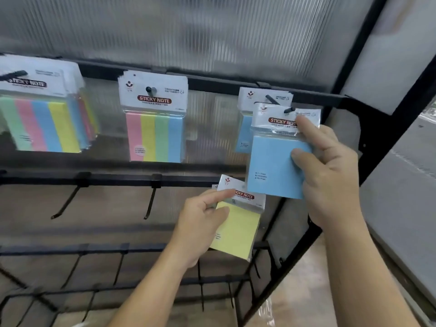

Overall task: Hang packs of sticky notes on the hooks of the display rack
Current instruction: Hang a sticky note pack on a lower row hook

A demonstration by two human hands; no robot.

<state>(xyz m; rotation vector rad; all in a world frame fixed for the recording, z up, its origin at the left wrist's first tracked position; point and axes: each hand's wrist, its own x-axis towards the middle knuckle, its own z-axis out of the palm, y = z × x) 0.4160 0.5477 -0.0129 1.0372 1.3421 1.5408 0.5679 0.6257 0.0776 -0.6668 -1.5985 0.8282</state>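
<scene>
— Right fingers?
— We note the right hand [330, 175] pinching the blue pack [271, 166] between thumb and forefinger, its header at the tip of the top-right hook [289, 110].
— Left?
— We record the left hand [198, 223] pinching a yellow pack [236, 230] lower down, in front of the rack [212, 81].

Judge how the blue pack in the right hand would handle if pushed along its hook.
The blue pack has a flat square block, so probably stays stiff. The glossy wrapper may slip in the right hand's grip. Hung by a thin header on the hook, it likely swings.
</scene>
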